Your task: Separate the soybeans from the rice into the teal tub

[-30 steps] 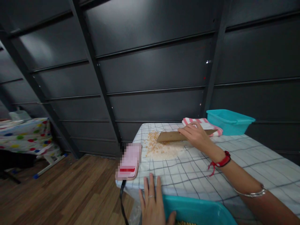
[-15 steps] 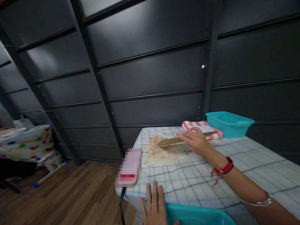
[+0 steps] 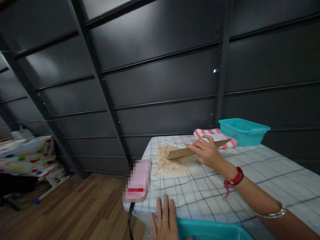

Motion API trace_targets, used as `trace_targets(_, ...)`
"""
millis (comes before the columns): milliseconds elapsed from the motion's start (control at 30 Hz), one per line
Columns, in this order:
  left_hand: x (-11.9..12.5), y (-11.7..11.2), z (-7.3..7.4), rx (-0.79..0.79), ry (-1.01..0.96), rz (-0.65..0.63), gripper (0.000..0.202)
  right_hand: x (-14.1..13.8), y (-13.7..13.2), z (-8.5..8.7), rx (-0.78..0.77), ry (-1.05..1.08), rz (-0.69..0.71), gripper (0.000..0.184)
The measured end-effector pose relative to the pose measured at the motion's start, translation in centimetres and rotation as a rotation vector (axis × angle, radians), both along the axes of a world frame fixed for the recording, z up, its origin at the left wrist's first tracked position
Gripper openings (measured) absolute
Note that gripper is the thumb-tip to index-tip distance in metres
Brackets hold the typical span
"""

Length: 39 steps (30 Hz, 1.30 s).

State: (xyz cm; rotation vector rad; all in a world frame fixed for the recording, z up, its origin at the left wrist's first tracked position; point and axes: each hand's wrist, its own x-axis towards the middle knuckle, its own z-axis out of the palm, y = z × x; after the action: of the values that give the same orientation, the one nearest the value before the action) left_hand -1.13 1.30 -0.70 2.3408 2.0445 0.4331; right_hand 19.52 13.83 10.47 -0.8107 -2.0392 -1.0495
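My right hand grips a long strip of brown cardboard with the fingers closed around its middle. The strip is tilted, and its lower edge meets a spread of pale, rice-like grains mixed with yellow kernels on the checked tablecloth. By the table's front edge, my left hand has its fingers stretched out and apart. It is beside a teal basin cut off by the bottom of the view, with the thumb tip showing over the basin.
A second teal basin stands at the table's far right, beside a folded pink-and-white striped towel. A pink phone-like object, blurred out, lies at the left edge with a black strap hanging down. Another table with a dotted cloth is far left.
The cardboard strip has turned so more of its flat face shows, and its near edge sits slightly lower among the grains. My left hand stays in place.
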Motion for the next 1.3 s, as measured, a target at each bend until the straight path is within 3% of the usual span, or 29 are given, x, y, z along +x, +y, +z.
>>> trace_targets(333,-0.5,0.1,0.1,-0.015,-0.014,0.006,0.068,-1.1,0.8,-0.3,0.03,0.076,0.013,0.035)
trace_targets(633,-1.0,0.1,0.2,-0.031,-0.047,0.004,0.069,-2.1,0.5,-0.3,-0.03,0.0,0.067,0.03)
trace_targets(900,-0.8,0.1,-0.2,-0.034,-0.056,-0.02,0.07,0.0,-0.2,0.0,0.011,0.07,0.116,0.032)
trace_targets(1100,0.1,0.1,-0.1,-0.089,-0.026,-0.01,0.077,-0.8,0.4,-1.0,0.003,0.055,0.124,0.031)
trace_targets(1300,0.0,0.3,-0.7,-0.043,-0.02,-0.023,0.072,0.0,-1.2,-0.5,0.003,0.006,0.185,0.034)
